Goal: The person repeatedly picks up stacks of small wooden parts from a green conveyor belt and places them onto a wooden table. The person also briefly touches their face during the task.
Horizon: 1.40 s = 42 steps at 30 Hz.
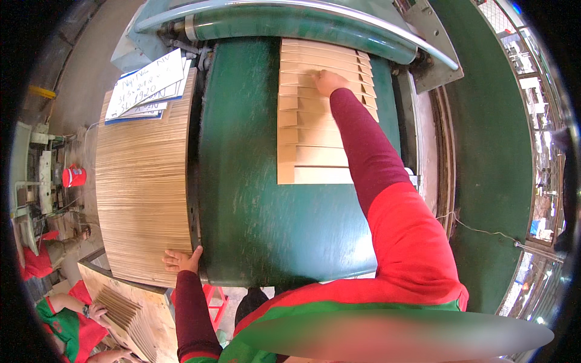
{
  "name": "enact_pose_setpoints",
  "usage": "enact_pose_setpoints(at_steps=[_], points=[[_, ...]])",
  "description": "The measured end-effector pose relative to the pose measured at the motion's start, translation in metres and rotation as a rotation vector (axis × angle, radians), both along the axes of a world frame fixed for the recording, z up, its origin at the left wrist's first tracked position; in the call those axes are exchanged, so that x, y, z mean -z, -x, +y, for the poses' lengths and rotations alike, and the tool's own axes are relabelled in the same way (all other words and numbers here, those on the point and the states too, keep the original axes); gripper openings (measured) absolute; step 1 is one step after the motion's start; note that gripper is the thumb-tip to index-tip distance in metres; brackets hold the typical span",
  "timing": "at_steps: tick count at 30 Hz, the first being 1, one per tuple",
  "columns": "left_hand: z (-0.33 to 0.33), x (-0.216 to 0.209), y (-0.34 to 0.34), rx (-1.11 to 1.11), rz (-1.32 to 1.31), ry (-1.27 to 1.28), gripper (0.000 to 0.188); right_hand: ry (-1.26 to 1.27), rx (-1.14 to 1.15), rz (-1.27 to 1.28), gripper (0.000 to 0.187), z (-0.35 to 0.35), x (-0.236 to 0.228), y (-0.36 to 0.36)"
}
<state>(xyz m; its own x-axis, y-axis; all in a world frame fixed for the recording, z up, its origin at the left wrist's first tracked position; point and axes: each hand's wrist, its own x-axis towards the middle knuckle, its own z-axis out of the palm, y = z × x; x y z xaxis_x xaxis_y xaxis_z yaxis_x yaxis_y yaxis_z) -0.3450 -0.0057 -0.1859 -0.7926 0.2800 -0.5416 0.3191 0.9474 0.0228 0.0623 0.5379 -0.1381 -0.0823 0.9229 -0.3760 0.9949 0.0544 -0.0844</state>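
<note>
Folded brown cardboard blanks (pixel 315 154) overlap like shingles in a row on the green conveyor belt (pixel 242 181). My right hand (pixel 331 82) reaches far across and rests on the upper part of this row, its fingers curled in. Whether a blank's edge is pinched between them is hidden. Nearer to me on the left, my left hand (pixel 183 261) lies with spread fingers on the near right corner of a long, tightly packed stack of cardboard (pixel 142 187) beside the belt.
A green roller (pixel 290 25) and a metal bar (pixel 260 5) cross the belt's far end. White handwritten cards (pixel 145 88) lie on the stack. At lower left a co-worker (pixel 72 320) handles cardboard pieces (pixel 130 320) on a wooden board. A red bucket (pixel 74 176) stands farther left.
</note>
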Motion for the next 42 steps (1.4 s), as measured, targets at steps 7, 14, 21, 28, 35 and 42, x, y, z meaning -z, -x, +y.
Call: enact_pose_setpoints(at_steps=[7,14,21,28,35,42], points=[[0.006,-0.020,-0.009,-0.036,-0.059,0.062,0.138,-0.255,-0.048,0.012,0.054,0.042,0.004,0.002],[0.000,-0.017,-0.011,-0.019,-0.046,0.066,0.140,-0.259,-0.074,-0.029,0.064,0.060,0.025,0.005],[-0.002,-0.017,-0.012,-0.028,-0.070,0.022,0.139,-0.354,-0.027,-0.020,0.067,0.043,0.041,0.005],[0.011,-0.031,-0.016,0.028,-0.112,0.066,0.139,-0.389,-0.070,-0.035,0.067,0.024,0.037,0.005],[0.015,-0.045,-0.021,-0.027,-0.159,0.009,0.135,-0.453,-0.070,-0.104,0.064,-0.063,0.036,0.020],[-0.001,-0.027,-0.014,-0.014,-0.135,-0.170,0.123,-0.430,-0.005,-0.164,0.063,-0.194,0.009,0.055]])
